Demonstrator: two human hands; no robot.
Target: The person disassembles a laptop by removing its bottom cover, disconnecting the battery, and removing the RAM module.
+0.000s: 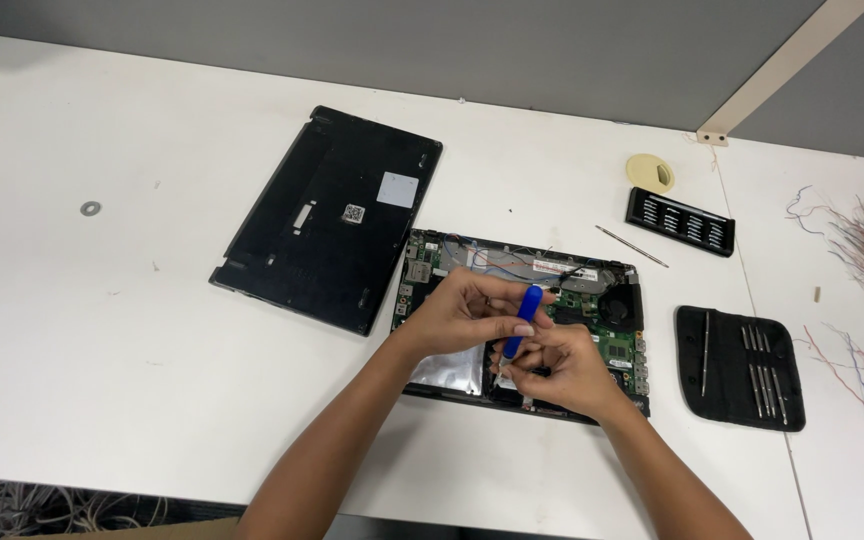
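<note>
both your hands (512, 335) meet over the open laptop (612, 320) mid-surface, right hand (562, 370) clamped on the blue tool (522, 320), left hand (467, 310) pinching its top. slip, and you could gouge the board.

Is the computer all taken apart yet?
Not all. The black bottom cover is already off and lies beside the open laptop. Both hands, left hand and right hand, hold a blue tool over its insides. The circuit board, fan and wires are still in place.
</note>
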